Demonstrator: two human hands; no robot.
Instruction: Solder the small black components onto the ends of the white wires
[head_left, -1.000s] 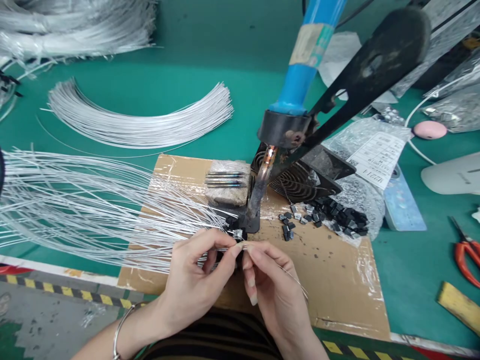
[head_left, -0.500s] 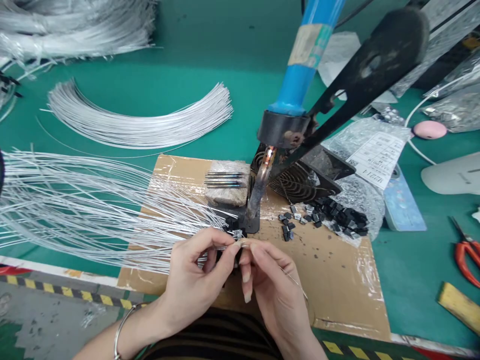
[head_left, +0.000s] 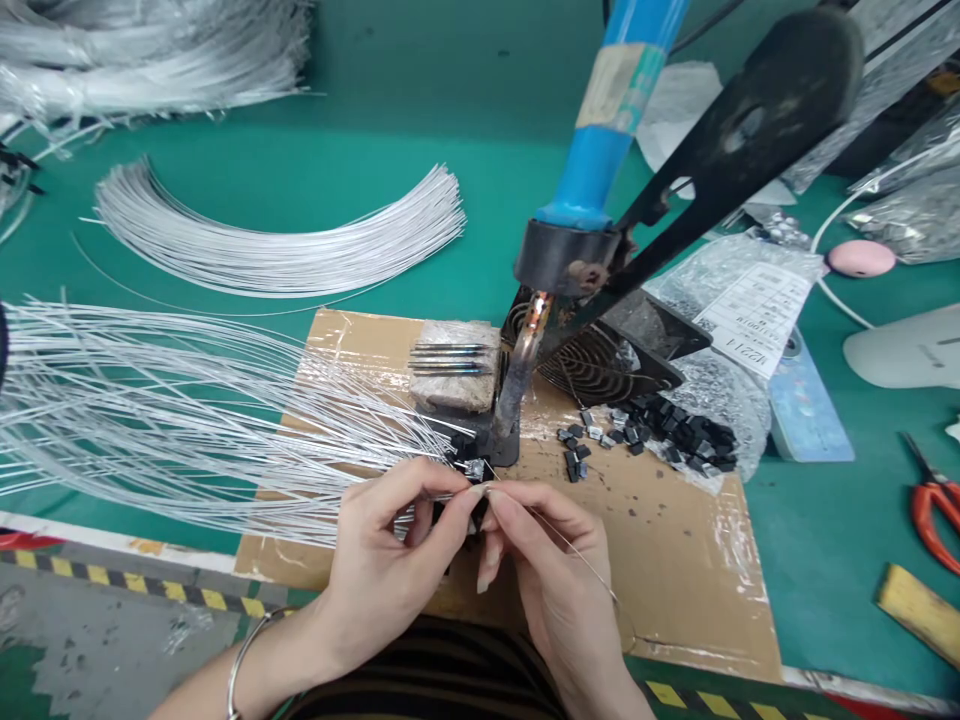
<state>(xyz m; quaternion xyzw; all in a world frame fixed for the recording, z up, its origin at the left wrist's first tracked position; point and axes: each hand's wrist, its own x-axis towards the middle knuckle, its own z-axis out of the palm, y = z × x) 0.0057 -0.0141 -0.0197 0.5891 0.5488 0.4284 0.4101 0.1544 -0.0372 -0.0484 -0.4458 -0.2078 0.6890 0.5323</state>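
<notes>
My left hand (head_left: 409, 550) is closed, thumb and index pinching at the tips; the small piece between them is hidden by the fingers. Touching or nearly touching it, my right hand (head_left: 551, 560) pinches a thin solder wire (head_left: 576, 553), which trails down across the palm in a loose curve. Just beyond the fingertips, small black connectors (head_left: 474, 468) lie at the ends of loose white wires (head_left: 225, 420). Above them a soldering iron (head_left: 534, 330) with a blue handle points down, held in a black stand arm (head_left: 720, 170).
Thin metal rods (head_left: 450, 360) lie on a wrapped block behind the iron. A black fan (head_left: 600, 360) and a pile of black connectors (head_left: 675, 435) are to the right. A curved wire bundle (head_left: 285, 245) lies at the back left. Red-handled pliers (head_left: 934, 510) are far right, cardboard (head_left: 675, 560) underneath.
My right hand has shifted slightly, its lower fingers curling in. The solder wire now shows more clearly across the palm. My left hand stays nearly in place.
</notes>
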